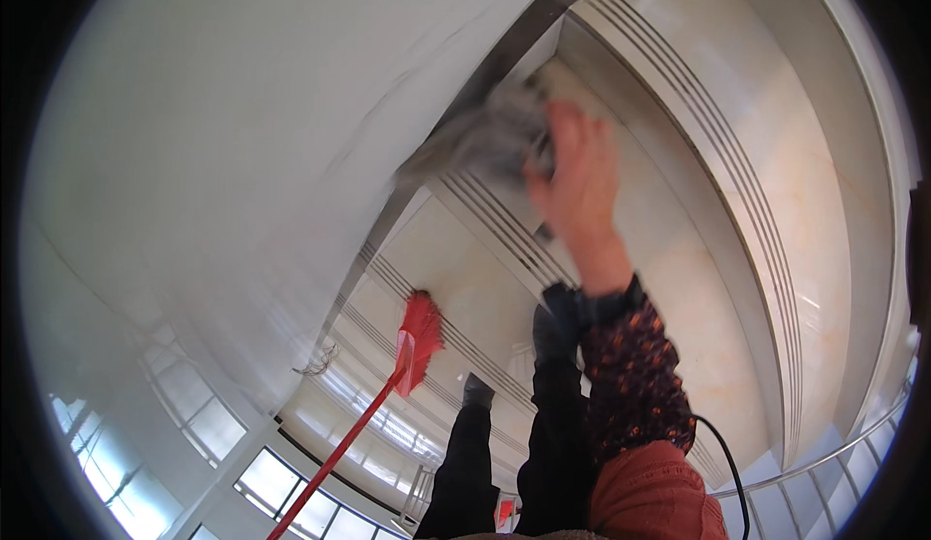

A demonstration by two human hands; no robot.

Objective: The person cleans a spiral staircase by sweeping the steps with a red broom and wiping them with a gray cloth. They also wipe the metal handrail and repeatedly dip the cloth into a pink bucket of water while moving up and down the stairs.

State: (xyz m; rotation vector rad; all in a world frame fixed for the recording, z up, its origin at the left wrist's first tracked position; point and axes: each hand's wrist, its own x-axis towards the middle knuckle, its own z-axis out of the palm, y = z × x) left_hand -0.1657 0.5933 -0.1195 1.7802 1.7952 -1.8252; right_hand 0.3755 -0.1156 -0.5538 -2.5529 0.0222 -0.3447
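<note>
My right hand reaches up over the stone stairs, its back towards me and blurred by motion. A grey cloth, also blurred, is held at its fingers and thumb. The cloth lies against the dark skirting at the foot of the white wall, where a step meets it. My left hand is out of view. Left of my legs, a broom with red bristles has its head low over the steps. Its red handle runs out at the bottom edge, so whatever supports it is hidden.
Pale steps with dark grooved strips rise to the right. My feet stand lower on the stairs. A metal railing curves along the lower right. Loose wires stick out of the wall. A black cable hangs beside my sleeve.
</note>
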